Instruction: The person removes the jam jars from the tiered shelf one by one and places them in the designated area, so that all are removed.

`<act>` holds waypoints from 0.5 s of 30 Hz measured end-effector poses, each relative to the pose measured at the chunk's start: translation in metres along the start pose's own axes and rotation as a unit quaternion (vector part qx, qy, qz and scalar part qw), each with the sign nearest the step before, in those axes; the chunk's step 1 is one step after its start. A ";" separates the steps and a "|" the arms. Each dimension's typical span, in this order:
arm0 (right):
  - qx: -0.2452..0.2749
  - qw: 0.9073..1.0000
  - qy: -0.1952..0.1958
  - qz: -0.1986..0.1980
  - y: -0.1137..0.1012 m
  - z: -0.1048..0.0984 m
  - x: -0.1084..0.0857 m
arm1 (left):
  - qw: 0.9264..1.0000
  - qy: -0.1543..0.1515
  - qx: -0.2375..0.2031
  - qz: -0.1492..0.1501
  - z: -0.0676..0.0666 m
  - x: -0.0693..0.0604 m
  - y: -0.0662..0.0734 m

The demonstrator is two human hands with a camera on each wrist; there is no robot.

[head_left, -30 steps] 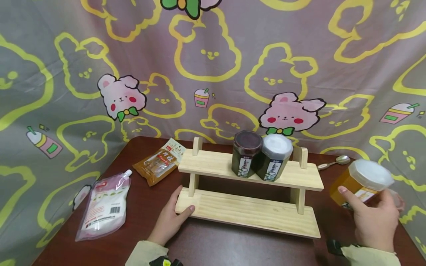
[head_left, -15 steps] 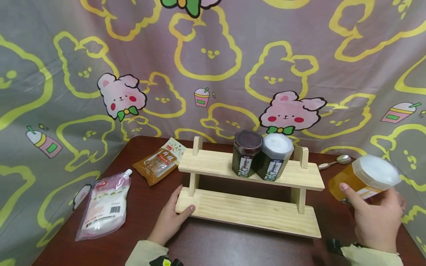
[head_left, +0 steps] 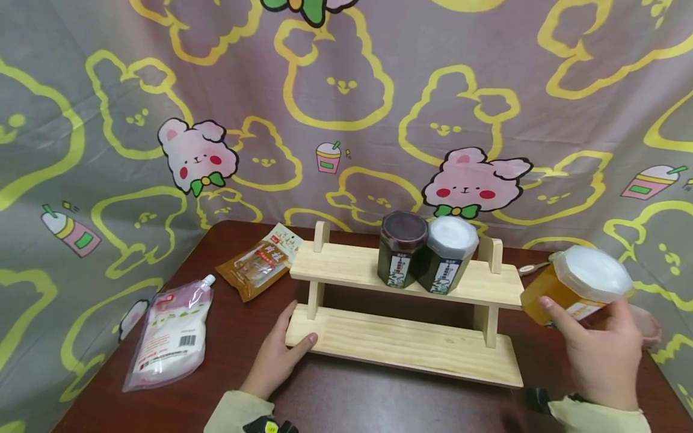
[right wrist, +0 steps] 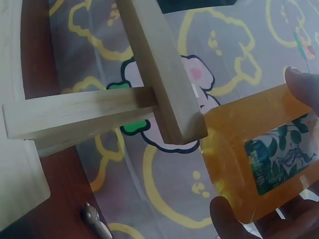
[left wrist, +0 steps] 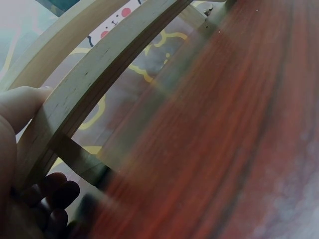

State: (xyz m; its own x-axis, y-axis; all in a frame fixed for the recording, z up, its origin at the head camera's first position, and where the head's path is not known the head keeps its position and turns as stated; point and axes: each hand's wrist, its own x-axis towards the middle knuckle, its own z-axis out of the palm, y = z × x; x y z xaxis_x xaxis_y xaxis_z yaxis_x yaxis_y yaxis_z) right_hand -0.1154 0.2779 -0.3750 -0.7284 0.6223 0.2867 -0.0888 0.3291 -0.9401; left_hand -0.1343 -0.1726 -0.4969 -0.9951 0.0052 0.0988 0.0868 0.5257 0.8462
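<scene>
My right hand point(head_left: 603, 355) grips a honey-coloured jar point(head_left: 560, 288) with a white lid, held tilted beside the right end of the upper tier of a wooden two-tier rack point(head_left: 400, 343). In the right wrist view the amber jar point(right wrist: 259, 154) shows a leafy label, with thumb and fingers round it. My left hand point(head_left: 278, 355) holds the left end of the rack's lower tier, thumb on top; the left wrist view shows curled fingers point(left wrist: 57, 191) below the board. On the upper tier stand a dark-lidded jar point(head_left: 402, 249) and a white-lidded dark jar point(head_left: 448, 255), side by side.
A spoon point(head_left: 533, 268) lies behind the held jar, partly hidden. Behind my right hand shows a pinkish rounded object point(head_left: 646, 328), mostly hidden. Left of the rack lie a brown snack packet point(head_left: 254, 270) and a white spouted pouch point(head_left: 170, 337). A patterned curtain point(head_left: 346, 120) hangs behind the table.
My right hand has lifted the honey-coloured jar slightly and brought it left towards the rack, covering the spoon's bowl. The left hand and the rack have stayed put.
</scene>
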 end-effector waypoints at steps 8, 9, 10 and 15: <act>-0.036 0.998 -0.019 -0.055 0.005 0.012 -0.006 | 1.000 -0.001 0.000 -0.002 0.001 0.000 0.000; -0.036 0.998 -0.021 -0.057 0.006 0.013 -0.006 | 1.000 -0.001 0.000 -0.002 0.001 0.000 0.000; -0.037 0.997 -0.025 -0.055 0.006 0.014 -0.006 | 1.000 -0.001 0.000 -0.002 0.001 0.000 0.000; -0.067 0.996 -0.030 -0.040 0.007 0.018 -0.008 | 1.000 -0.004 -0.001 -0.008 0.001 0.000 -0.001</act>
State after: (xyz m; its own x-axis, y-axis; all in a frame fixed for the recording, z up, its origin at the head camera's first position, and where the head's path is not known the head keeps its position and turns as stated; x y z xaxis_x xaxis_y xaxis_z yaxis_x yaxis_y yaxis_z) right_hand -0.1223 0.2628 -0.3873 -0.7625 0.5472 0.3451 -0.0597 0.4716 -0.8798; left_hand -0.1347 -0.1724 -0.4976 -0.9966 0.0037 0.0821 0.0719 0.5233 0.8491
